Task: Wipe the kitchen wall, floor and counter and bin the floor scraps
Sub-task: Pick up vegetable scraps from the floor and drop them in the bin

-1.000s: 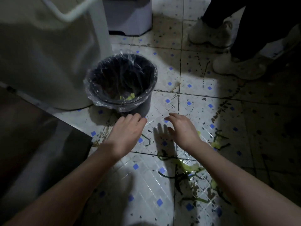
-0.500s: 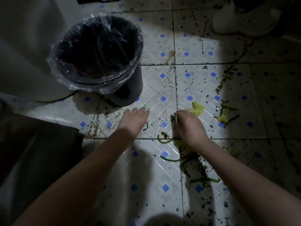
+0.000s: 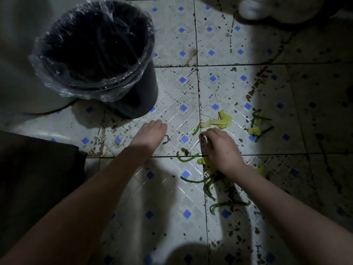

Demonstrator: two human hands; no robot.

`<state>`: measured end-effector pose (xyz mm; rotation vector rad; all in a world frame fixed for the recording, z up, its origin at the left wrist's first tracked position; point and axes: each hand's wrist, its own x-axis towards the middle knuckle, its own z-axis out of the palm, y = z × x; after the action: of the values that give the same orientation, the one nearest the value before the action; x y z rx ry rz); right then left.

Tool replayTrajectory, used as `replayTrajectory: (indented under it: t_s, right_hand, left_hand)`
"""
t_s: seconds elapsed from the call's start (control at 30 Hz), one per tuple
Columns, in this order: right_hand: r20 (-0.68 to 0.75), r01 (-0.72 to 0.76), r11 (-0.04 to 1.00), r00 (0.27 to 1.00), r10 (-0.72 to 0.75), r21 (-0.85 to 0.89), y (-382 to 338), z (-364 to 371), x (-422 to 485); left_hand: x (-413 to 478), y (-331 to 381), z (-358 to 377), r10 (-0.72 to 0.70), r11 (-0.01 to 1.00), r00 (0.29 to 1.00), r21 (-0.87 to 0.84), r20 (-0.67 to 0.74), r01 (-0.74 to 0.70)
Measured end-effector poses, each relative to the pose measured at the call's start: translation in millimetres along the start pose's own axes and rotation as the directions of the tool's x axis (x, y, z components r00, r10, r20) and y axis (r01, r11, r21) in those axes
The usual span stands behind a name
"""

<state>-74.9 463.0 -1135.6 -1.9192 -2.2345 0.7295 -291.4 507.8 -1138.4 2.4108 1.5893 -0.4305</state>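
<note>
Green vegetable scraps lie on the stained white tile floor point(image 3: 172, 197): a pale leaf point(image 3: 223, 120), thin green strips point(image 3: 187, 159) and more bits point(image 3: 256, 129) to the right. My right hand point(image 3: 221, 148) rests fingers-down on the floor among the scraps, fingers curled near the leaf; whether it grips anything is hidden. My left hand point(image 3: 150, 133) lies flat on the tiles, fingers together, holding nothing, just below the bin. The black bin point(image 3: 137, 96) with a clear plastic liner stands at upper left.
A pale rounded appliance body point(image 3: 17, 73) sits left of the bin. A dark surface point(image 3: 34, 178) fills the lower left. Another person's light shoe point(image 3: 254, 8) is at the top right. The floor to the right lies in dark shadow.
The view has dropped closer to the floor. My right hand has lowered onto the scraps beside the pale leaf; my left hand has settled flat on the tiles below the bin.
</note>
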Motion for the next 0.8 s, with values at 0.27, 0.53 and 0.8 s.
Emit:
replayTrajectory:
  t_s: [0.27,0.53,0.8]
  right_hand:
    - [-0.035,0.014,1.0,0.999,-0.014,0.004,5,-3,-6]
    - [-0.026,0.0,1.0,1.0,0.0,-0.012,10,-2,-16]
    - [-0.042,0.082,0.997,0.996,-0.081,0.016,7,1,-33]
  left_hand:
    - [-12,23,-6,-0.036,0.947,0.994,-0.321,-0.101,0.002]
    - [-31,60,20,0.084,0.955,0.989,-0.274,-0.121,-0.115]
    - [-40,66,32,0.18,0.968,0.98,-0.163,-0.086,-0.192]
